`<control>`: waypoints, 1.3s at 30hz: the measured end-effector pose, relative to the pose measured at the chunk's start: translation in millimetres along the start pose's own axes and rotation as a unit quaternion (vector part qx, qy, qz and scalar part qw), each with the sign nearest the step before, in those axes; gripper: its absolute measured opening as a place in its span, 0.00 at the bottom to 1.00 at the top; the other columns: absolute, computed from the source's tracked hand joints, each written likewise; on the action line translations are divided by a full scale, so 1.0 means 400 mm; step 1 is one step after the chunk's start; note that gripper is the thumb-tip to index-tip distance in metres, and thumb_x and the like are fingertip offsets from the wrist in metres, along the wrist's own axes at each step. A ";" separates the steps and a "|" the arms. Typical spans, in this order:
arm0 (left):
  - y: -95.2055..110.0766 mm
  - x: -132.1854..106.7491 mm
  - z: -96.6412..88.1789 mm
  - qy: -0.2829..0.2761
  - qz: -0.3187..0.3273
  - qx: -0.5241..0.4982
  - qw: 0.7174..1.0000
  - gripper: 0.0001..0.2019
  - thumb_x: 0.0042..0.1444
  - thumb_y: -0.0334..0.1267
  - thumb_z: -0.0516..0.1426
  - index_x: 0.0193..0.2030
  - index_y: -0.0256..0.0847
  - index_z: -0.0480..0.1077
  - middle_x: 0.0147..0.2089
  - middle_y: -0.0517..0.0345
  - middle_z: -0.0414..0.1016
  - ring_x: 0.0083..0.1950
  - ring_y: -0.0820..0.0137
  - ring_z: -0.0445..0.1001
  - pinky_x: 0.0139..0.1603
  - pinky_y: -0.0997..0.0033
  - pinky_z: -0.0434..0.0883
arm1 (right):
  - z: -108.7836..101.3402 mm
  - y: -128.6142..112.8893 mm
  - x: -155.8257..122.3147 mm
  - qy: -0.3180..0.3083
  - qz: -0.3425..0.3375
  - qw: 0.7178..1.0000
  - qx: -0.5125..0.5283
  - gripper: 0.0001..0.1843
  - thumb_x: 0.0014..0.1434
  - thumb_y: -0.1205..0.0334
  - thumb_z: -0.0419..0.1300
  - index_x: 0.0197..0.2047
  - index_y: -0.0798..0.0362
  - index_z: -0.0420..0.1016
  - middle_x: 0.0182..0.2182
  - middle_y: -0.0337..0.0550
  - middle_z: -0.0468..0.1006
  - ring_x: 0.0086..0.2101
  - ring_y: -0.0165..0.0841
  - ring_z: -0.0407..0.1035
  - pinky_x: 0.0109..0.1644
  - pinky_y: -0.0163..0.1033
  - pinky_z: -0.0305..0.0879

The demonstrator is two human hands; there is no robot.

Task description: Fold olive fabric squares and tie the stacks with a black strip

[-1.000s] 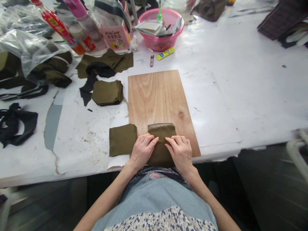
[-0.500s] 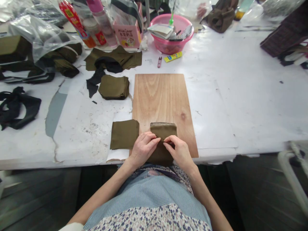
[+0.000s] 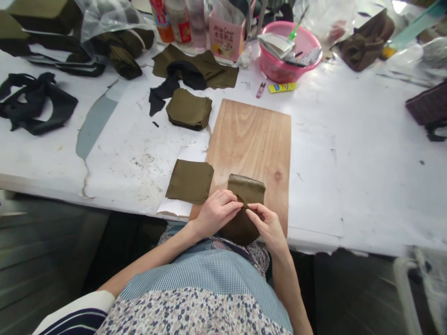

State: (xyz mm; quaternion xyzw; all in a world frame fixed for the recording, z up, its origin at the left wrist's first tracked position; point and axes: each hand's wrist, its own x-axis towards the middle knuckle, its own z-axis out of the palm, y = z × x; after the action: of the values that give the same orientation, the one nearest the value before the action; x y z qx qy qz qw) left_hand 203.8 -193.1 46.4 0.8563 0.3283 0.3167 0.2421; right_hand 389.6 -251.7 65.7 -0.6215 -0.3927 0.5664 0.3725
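Both hands pinch one olive-green fabric piece (image 3: 240, 230) at the front edge of a wooden board (image 3: 251, 139). My left hand (image 3: 218, 211) grips it from the left, fingertips closed on a raised fold. Close beside it, my right hand (image 3: 267, 223) pinches the same fold from the right. The lower part of the fabric hangs toward the apron. Just beyond the fingers lies folded olive fabric (image 3: 246, 185) with a lighter, shinier top edge. A stack of cut olive fabric pieces (image 3: 190, 181) lies left of my left hand, by the board's edge.
Farther back sits another stack of olive pieces (image 3: 189, 109), with black and olive scraps (image 3: 209, 70) behind it. A pink basin (image 3: 288, 70), a yellow tube (image 3: 282, 88) and small pink thread snips (image 3: 260, 90) are beyond the board. Black strips (image 3: 52, 104) lie far left.
The view has turned and shifted, so the table appears tilted. Both hands keep their pinch on the fabric, where a small pointed fold now stands up between the fingertips.
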 end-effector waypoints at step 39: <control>-0.015 0.027 -0.025 -0.095 0.123 0.094 0.983 0.09 0.64 0.32 0.50 0.39 0.37 0.72 0.38 0.53 0.75 0.44 0.67 0.71 0.50 0.63 0.71 | 0.023 -0.011 0.000 -0.036 -0.039 0.992 -0.118 0.15 0.62 0.54 0.57 0.44 0.53 0.80 0.37 0.42 0.80 0.37 0.36 0.73 0.43 0.38 0.69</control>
State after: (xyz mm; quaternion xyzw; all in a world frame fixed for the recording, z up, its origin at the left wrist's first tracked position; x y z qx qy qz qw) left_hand 200.5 -179.4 53.6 0.9355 0.2239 0.2288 0.1496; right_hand 380.1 -249.8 68.8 -0.6247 -0.4939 0.5232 0.3036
